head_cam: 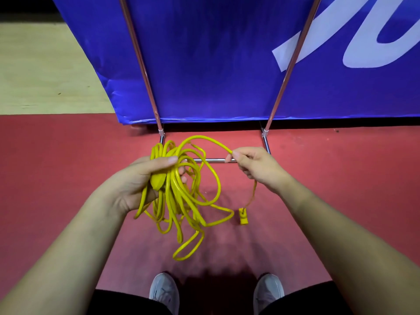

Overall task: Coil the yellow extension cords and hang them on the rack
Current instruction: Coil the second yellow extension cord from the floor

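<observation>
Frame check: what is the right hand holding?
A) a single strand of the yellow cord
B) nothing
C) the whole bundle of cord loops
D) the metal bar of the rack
A: the right hand pinches one strand of the yellow cord, with the plug dangling below it, while the left hand grips the bunched loops.

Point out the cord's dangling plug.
Head view, right of centre: the plug dangles below the right hand, right of the yellow cord's hanging loops.
</observation>
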Demonstrator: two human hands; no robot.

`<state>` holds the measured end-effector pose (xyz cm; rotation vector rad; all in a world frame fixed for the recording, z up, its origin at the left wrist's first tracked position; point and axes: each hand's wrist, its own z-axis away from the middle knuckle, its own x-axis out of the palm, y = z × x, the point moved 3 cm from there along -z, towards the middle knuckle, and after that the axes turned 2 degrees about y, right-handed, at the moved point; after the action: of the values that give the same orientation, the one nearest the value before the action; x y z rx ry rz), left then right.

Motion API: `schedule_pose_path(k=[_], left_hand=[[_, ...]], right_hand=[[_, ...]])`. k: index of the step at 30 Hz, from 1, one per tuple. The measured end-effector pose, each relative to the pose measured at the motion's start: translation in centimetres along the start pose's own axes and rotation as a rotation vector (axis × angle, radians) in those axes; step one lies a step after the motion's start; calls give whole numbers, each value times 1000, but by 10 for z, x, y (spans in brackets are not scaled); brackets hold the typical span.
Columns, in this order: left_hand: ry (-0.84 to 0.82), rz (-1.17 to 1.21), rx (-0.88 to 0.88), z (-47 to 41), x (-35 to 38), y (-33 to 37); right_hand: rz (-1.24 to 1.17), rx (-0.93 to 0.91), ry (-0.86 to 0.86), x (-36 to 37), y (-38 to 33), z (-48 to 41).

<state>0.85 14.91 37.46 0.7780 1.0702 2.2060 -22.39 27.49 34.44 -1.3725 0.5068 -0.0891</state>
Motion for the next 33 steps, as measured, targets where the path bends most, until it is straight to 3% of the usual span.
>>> schedule_pose_path(k=[7,12,20,23,28,30,33], left_hand=[[-40,43,-6,7,23,4],[-67,26,22,2,27,0],[-96,37,20,0,45,-5],[-101,74,-31,-1,49,-9],[-130,9,-64,2,56,-15],[-179,-57,-20,3,56,-12],[-179,-78,40,1,53,-6]], right_hand=[[22,-109,-158,-3,-28,9],[99,-169,-161,2,-41,11],[223,-172,-304,11,-58,25],[349,-222,-386,19,-69,31],[620,-360,-328,30,-72,31],[566,-385,-288,32,-73,33],[303,-237,-258,30,-62,33]])
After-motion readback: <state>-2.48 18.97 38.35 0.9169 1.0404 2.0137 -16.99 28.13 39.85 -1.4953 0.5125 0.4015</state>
